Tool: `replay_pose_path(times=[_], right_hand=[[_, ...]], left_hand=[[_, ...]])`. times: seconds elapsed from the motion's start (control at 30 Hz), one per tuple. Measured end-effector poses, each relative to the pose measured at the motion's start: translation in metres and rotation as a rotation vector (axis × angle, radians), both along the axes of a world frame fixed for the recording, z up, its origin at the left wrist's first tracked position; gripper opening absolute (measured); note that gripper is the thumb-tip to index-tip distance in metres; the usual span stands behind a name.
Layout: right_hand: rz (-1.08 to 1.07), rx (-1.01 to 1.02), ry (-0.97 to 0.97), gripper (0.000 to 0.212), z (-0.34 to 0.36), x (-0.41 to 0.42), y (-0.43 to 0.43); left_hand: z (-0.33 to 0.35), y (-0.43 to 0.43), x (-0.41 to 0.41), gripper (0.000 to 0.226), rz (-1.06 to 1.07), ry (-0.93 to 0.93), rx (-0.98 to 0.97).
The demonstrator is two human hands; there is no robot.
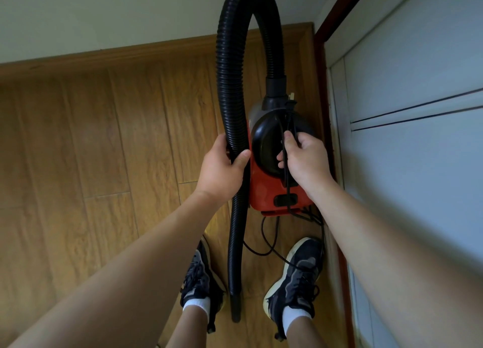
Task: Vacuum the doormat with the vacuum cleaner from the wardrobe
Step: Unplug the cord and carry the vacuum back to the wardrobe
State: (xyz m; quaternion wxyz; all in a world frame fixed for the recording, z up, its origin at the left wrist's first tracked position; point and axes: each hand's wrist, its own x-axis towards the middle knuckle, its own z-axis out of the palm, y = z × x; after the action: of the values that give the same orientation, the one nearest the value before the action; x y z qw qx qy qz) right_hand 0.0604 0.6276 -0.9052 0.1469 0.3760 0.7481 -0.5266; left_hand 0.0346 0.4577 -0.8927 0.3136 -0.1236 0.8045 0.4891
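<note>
Both hands are busy at the centre of the frame: the left hand (pixel 222 170) is wrapped round the black ribbed hose (pixel 230 86), probably to stop its tall loop swinging; the right hand (pixel 305 157) curls its fingers round the power cord (pixel 288 191) against the red vacuum cleaner (pixel 264 188), apparently carrying the body while keeping the cord gathered; loose cord trails down towards the shoes (pixel 295 277) over the wooden floor (pixel 91 151); the wardrobe (pixel 405 86) fills the right edge; the doormat is out of view, so vacuuming seems not yet begun.

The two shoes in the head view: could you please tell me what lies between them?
The lower end of the hose hangs between the left shoe and right shoe, in the head view.
</note>
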Motion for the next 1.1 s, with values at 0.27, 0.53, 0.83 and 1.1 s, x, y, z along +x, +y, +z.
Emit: replay_pose_path(times=[0.27, 0.53, 0.83, 1.1], right_hand=[[-0.009, 0.008, -0.021, 0.028, 0.0, 0.002, 0.0], [0.013, 0.04, -0.057, 0.027, 0.003, 0.0, -0.002], [0.224, 0.296, -0.059, 0.034, 0.017, -0.001, -0.003], [0.541, 0.589, -0.028, 0.048, 0.043, -0.003, -0.004]], left_hand=[[0.009, -0.002, 0.005, 0.034, -0.041, 0.023, -0.021], [0.017, -0.012, 0.007, 0.04, -0.091, 0.044, -0.022], [0.026, -0.022, 0.008, 0.043, -0.123, 0.04, -0.008], [0.039, -0.028, 0.008, 0.041, -0.175, 0.037, -0.017]])
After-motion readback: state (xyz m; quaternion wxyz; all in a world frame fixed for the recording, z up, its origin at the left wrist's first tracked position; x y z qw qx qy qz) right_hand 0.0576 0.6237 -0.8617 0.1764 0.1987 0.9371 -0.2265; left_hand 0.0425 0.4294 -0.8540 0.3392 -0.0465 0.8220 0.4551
